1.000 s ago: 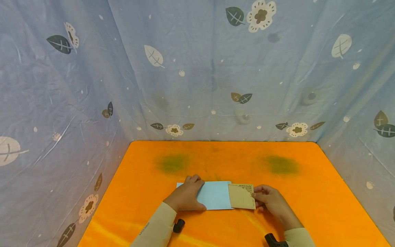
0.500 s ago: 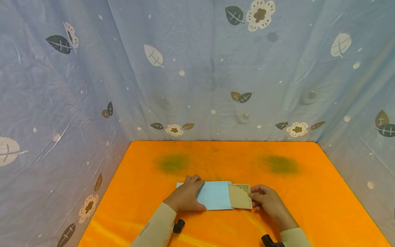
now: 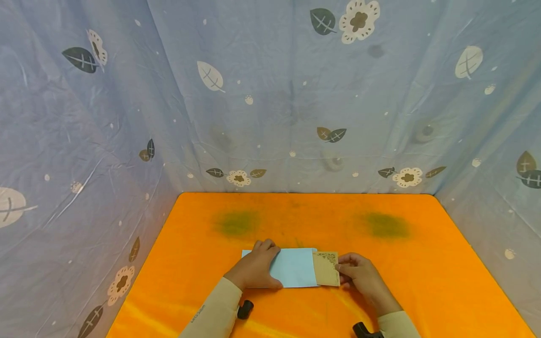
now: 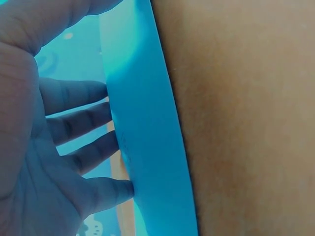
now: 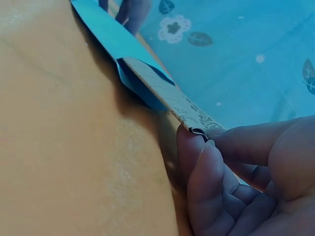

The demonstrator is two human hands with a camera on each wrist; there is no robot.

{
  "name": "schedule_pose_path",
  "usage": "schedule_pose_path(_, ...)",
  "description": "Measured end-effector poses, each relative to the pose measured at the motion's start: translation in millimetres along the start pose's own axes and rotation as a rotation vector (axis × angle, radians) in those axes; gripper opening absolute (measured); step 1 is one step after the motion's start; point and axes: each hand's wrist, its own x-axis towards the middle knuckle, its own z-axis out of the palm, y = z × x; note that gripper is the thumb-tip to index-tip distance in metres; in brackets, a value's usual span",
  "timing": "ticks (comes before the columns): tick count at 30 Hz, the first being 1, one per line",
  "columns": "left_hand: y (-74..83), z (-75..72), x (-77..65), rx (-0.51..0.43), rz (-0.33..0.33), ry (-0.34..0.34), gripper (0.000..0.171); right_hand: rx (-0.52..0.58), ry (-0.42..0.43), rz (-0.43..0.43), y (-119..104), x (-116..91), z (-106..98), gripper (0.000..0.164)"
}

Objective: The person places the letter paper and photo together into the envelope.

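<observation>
A light-blue envelope [image 3: 296, 267] lies flat near the table's front, its mouth toward the right. Across its left part my left hand [image 3: 258, 268] holds it down, thumb at the near edge and fingers at the far one; in the left wrist view the fingertips [image 4: 110, 110] meet the envelope's edge. Out of the mouth sticks a folded sheet of tan letter paper [image 3: 326, 269] with a dark ornamental corner. My right hand [image 3: 364, 278] pinches its outer end between thumb and fingers. Folded layers of the paper [image 5: 167, 98] show in the right wrist view; its inner part is hidden inside the envelope.
An orange cloth covers the table [image 3: 313, 213], with two greenish stains toward the back. Blue curtains [image 3: 270, 117] printed with leaves and flowers enclose the back and both sides. Black wrist mounts [image 3: 245, 310] sit by both sleeves.
My right hand has moved left with the letter paper, so less of it shows outside the envelope. The left hand and envelope have stayed in place.
</observation>
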Motion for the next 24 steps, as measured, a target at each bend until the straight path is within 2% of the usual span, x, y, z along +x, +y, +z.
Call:
schedule_pose_path(7, -0.3, -0.1, -0.2, -0.003, 0.002, 0.003, 0.09, -0.031, -0.003, 0.01, -1.0, 0.9, 6.3, 0.021)
schedule_pose_path(15, -0.2, 0.5, 0.1, -0.012, -0.003, 0.003, 0.091, -0.079, 0.074, 0.023, -3.8, -2.1, 3.7, 0.021)
schedule_pose_path(24, -0.2, -0.1, 0.5, -0.005, -0.006, -0.003, 0.092, -0.083, 0.036, 0.058, -15.0, -9.6, -5.2, 0.037)
